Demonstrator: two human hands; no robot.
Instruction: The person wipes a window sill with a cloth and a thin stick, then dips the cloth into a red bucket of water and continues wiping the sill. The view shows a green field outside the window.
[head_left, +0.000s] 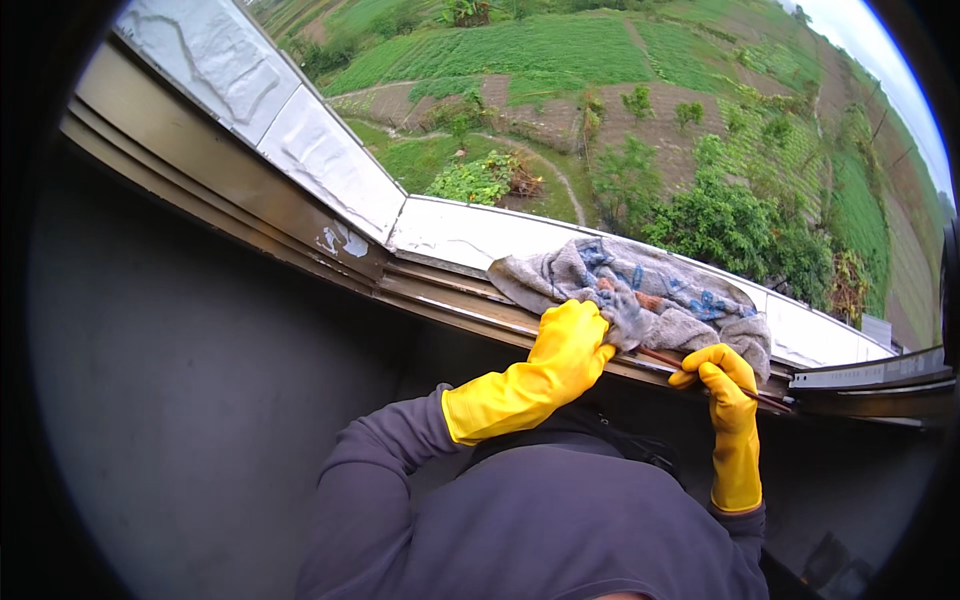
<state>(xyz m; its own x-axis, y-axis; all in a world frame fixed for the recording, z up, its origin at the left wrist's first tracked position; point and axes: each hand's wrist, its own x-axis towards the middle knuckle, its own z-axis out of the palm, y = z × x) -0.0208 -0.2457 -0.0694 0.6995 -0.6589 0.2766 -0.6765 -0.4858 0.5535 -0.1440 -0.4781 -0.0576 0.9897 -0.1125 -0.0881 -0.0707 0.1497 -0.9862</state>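
Both hands wear yellow rubber gloves. My left hand (566, 349) grips a bunched edge of a grey terry cloth (660, 296) with blue and orange patterning, which lies crumpled over the window sill and track. Between the fingers of my right hand (724, 379) is a thin reddish-brown rod (766, 402). Its far end reaches left to the bunched cloth by my left hand, where the tip is hidden. Beneath the cloth runs the bronze metal window track (457, 300), with long parallel grooves.
White tiles (465, 231) cover the outer sill, with a drop to fields and trees beyond. At left the metal frame (225, 157) meets the track in a corner, with peeling patches. A sliding sash (870, 375) stands at right. A dark wall (187, 360) lies below.
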